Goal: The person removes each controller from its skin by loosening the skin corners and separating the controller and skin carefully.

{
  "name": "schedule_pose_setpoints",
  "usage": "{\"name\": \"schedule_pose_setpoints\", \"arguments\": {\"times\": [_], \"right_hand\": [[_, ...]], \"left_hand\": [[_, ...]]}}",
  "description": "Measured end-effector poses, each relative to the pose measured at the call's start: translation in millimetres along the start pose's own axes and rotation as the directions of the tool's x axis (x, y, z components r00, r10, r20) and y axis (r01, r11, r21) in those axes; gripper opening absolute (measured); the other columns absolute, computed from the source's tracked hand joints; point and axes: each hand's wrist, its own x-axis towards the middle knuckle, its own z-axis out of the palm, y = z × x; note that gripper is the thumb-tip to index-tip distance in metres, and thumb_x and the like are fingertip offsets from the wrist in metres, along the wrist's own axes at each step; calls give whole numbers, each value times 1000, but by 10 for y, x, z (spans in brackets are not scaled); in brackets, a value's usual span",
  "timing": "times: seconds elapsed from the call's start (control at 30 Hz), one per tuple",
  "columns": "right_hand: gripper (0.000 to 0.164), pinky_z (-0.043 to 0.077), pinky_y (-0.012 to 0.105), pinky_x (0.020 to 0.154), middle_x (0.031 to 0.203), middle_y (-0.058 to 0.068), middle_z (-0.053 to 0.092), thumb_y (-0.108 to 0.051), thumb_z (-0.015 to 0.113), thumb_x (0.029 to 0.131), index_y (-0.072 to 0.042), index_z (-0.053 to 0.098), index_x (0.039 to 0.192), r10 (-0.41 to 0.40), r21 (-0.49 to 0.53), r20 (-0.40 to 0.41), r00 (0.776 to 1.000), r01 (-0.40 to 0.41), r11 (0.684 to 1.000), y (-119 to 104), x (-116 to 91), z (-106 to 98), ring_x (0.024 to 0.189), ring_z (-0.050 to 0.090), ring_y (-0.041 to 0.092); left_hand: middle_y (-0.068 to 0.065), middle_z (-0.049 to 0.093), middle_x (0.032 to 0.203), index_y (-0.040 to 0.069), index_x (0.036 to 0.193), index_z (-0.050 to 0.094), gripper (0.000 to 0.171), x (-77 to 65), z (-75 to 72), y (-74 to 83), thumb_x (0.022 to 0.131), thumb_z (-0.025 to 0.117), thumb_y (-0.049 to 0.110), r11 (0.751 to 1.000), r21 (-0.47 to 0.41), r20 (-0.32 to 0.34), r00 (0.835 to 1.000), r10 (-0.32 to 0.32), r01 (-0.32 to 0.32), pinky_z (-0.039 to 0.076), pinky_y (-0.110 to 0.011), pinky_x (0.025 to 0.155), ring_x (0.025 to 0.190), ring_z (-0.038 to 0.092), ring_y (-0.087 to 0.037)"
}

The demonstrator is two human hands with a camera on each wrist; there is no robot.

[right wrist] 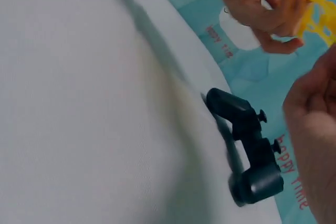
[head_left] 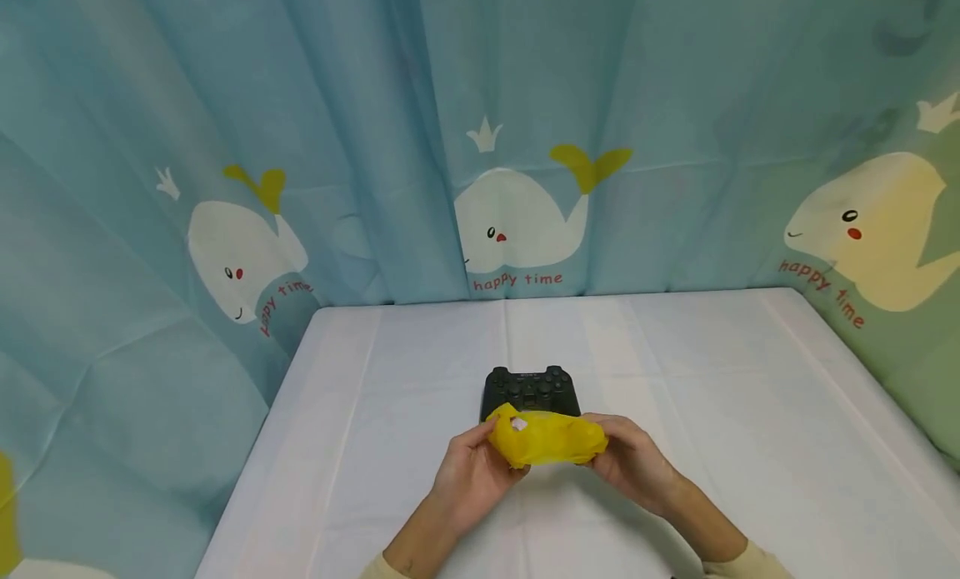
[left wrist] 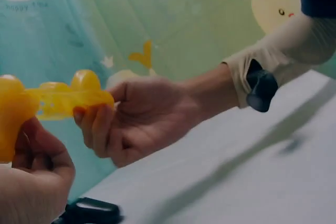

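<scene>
My left hand [head_left: 472, 477] and right hand [head_left: 636, 462] hold up a soft yellow silicone controller cover [head_left: 555, 437] between them, one at each end. In the left wrist view the cover [left wrist: 68, 100] is stretched sideways, with rounded bumps and small holes. The fingers and thumb of my right hand [left wrist: 144, 119] pinch its far end, while my left hand [left wrist: 42, 174] grips the nearer end. A black game controller [head_left: 528, 385] lies on the table behind the cover, its near part hidden. From the right wrist view, the controller [right wrist: 245, 145] shows its two grips and thumbsticks.
A white cloth covers the table [head_left: 420, 354]. Around its back and sides hangs a blue-green curtain [head_left: 360, 104] printed with whales. Arm shadows fall across the cloth. A dark strap or device [left wrist: 261, 86] sits at the right sleeve cuff.
</scene>
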Motion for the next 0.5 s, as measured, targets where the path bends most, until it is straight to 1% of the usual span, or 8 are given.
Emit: {"name": "schedule_pose_setpoints", "arguments": {"times": [0.07,0.13,0.23,0.27,0.33,0.4,0.47,0.5], "right_hand": [[53,47,30,94,112,6,65,-10,17,111,-3,69,117,-33,25,-3,999,33,999,-15,-18,25,101,57,17],[53,44,30,99,115,6,65,-10,17,111,-2,69,119,-49,113,7,999,47,993,-35,-29,104,105,57,18],[49,39,32,105,124,7,62,-7,21,110,-3,66,126,-65,253,51,997,50,966,-73,-34,281,113,54,19],[47,37,32,107,126,7,60,-8,23,110,-3,65,129,-66,291,63,996,45,956,-90,-33,342,115,52,20],[41,33,32,111,132,8,55,-11,28,109,-2,59,135,-68,369,84,994,32,929,-127,-38,451,120,49,21],[37,27,33,115,134,8,50,-15,34,108,-2,53,137,-79,430,81,994,37,902,-163,-48,529,124,46,22],[36,24,33,117,132,8,47,-21,39,107,-2,49,136,-74,471,49,996,42,881,-194,-55,559,125,45,22],[34,25,33,116,130,8,47,-22,41,106,-3,50,133,-59,469,18,998,43,882,-205,-58,558,124,46,21]], "left_hand": [[-14,40,141,0,153,16,50,-20,20,-12,110,30,21,1000,-14,-34,999,21,-22,43,-32,97,117,47,-23],[-14,41,141,-2,152,18,49,-64,75,-5,110,30,19,998,-25,-44,997,58,-59,43,-33,98,117,48,-23],[-13,43,141,-1,151,24,47,-158,199,41,110,35,19,988,-46,-17,989,147,-148,39,-37,104,122,47,-23],[-12,44,141,0,151,26,46,-194,241,60,110,37,19,987,-45,2,988,157,-157,38,-38,105,123,46,-23],[-12,44,142,2,149,30,44,-258,305,89,110,39,19,991,-10,45,990,135,-134,39,-39,103,124,45,-24],[-14,44,143,3,148,32,43,-299,335,105,108,40,16,995,62,79,994,76,-81,42,-39,99,121,47,-25],[-17,45,140,2,146,35,42,-313,322,100,106,43,11,987,162,89,996,0,-15,46,-36,92,114,50,-25],[-18,47,139,1,145,37,42,-307,300,89,104,44,8,977,213,86,996,-35,16,47,-34,89,110,52,-25]]}}
